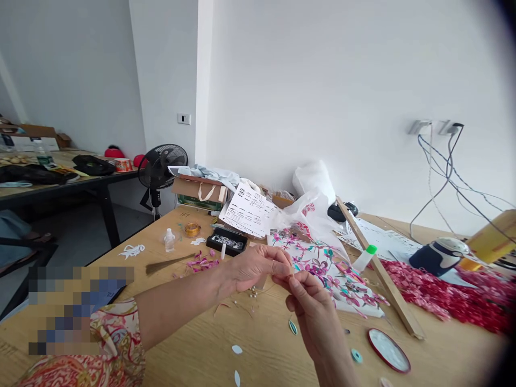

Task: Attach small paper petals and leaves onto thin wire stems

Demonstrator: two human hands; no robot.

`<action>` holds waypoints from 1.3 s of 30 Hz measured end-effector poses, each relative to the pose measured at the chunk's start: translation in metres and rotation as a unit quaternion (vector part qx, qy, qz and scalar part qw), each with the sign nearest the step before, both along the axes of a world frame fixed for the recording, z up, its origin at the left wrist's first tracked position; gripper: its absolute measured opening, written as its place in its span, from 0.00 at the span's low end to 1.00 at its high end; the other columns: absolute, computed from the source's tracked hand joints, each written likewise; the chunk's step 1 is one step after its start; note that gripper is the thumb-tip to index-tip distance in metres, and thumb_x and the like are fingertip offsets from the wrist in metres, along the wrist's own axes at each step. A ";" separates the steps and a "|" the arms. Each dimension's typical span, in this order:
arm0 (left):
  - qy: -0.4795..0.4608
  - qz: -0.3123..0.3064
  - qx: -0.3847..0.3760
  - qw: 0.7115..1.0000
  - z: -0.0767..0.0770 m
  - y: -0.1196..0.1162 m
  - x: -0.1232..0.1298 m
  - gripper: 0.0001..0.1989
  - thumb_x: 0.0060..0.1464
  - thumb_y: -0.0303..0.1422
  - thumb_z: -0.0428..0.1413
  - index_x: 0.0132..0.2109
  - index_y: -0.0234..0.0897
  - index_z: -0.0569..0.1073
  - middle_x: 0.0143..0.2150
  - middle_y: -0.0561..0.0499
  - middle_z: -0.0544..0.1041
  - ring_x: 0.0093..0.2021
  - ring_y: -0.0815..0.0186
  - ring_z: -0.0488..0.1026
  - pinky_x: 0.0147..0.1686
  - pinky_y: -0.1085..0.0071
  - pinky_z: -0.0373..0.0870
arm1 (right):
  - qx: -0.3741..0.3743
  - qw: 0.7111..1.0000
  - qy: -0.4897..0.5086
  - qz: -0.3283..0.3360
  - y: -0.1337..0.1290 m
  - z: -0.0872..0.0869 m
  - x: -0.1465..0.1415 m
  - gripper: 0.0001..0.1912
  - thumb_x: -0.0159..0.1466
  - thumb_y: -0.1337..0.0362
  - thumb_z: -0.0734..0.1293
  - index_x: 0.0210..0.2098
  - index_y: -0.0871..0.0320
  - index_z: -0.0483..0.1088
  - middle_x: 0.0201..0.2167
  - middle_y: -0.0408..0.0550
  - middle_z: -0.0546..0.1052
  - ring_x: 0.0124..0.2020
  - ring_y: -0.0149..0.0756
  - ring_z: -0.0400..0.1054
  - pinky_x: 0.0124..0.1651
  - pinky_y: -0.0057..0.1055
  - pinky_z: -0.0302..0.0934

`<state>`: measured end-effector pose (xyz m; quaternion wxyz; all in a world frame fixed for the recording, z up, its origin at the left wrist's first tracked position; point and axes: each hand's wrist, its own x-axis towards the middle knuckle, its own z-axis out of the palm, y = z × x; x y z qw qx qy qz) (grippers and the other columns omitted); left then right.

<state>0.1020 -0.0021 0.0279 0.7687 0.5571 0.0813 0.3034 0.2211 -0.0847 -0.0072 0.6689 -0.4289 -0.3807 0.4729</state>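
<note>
My left hand (256,267) and my right hand (313,301) meet above the wooden table (193,344), fingertips pinched close together. Whatever lies between the fingers is too small to make out. Just below them shows a green-rimmed, leaf-shaped piece (293,327); I cannot tell whether it hangs or lies on the wood. Behind the hands, pink and teal wire-like flowers (322,269) rest on a white sheet. Small beads (253,293) lie under my left wrist. Two white petal shapes (236,349) are nearer to me.
A black box (226,242) of white pieces, a small clear bottle (169,239) and thin brown strands (169,263) lie to the left. On the right are a wooden bar (381,269), a green-capped bottle (364,258), a teal spool (356,356), a red-rimmed round dish (388,350) and red-pink bundles (443,295).
</note>
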 end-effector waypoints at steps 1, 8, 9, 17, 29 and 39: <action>-0.006 0.003 -0.008 1.000 -0.002 0.000 0.001 0.07 0.37 0.31 0.63 0.23 0.31 0.74 0.32 0.52 0.67 0.31 0.73 0.64 0.32 0.74 0.58 | 0.000 1.000 0.027 0.017 0.000 -0.001 -0.004 0.10 0.51 0.60 0.70 0.23 0.57 0.64 0.24 0.44 0.72 0.31 0.34 0.67 0.19 0.21 0.46; -0.052 0.023 -0.039 0.998 -0.010 -0.005 0.004 0.08 0.37 0.31 0.64 0.22 0.31 0.74 0.28 0.52 0.67 0.29 0.73 0.63 0.32 0.74 0.57 | 0.002 0.995 0.067 0.077 -0.005 -0.006 -0.012 0.11 0.57 0.58 0.66 0.25 0.56 0.60 0.19 0.39 0.69 0.17 0.24 0.58 0.16 0.20 0.39; -0.055 0.029 -0.036 0.997 -0.010 -0.005 0.004 0.08 0.37 0.31 0.64 0.22 0.31 0.74 0.28 0.52 0.67 0.29 0.73 0.63 0.33 0.74 0.57 | 0.004 0.996 0.054 0.066 -0.005 -0.007 -0.010 0.11 0.57 0.58 0.66 0.25 0.56 0.59 0.17 0.37 0.67 0.15 0.22 0.54 0.16 0.20 0.37; 0.051 -0.029 -0.071 0.996 -0.015 -0.001 -0.009 0.10 0.37 0.32 0.64 0.26 0.29 0.72 0.28 0.52 0.70 0.28 0.74 0.65 0.34 0.74 0.59 | 0.017 0.958 -0.285 -0.022 -0.004 0.004 0.031 0.14 0.56 0.55 0.63 0.21 0.56 0.60 0.15 0.37 0.61 0.18 0.26 0.53 0.21 0.24 0.48; 0.164 0.046 0.090 0.981 -0.020 0.001 -0.006 0.12 0.43 0.36 0.58 0.23 0.30 0.69 0.23 0.51 0.70 0.23 0.73 0.65 0.27 0.75 0.61 | -0.025 0.763 -0.645 -0.038 -0.009 0.036 0.040 0.11 0.59 0.60 0.55 0.23 0.55 0.61 0.15 0.38 0.66 0.18 0.29 0.59 0.22 0.25 0.49; 0.287 0.165 0.316 0.889 -0.016 -0.005 -0.013 0.09 0.46 0.31 0.52 0.22 0.33 0.67 0.18 0.57 0.62 0.23 0.74 0.58 0.23 0.77 0.50 | -0.030 0.743 -0.664 -0.075 -0.006 0.042 0.054 0.10 0.57 0.59 0.58 0.23 0.53 0.67 0.15 0.39 0.69 0.18 0.30 0.60 0.22 0.25 0.51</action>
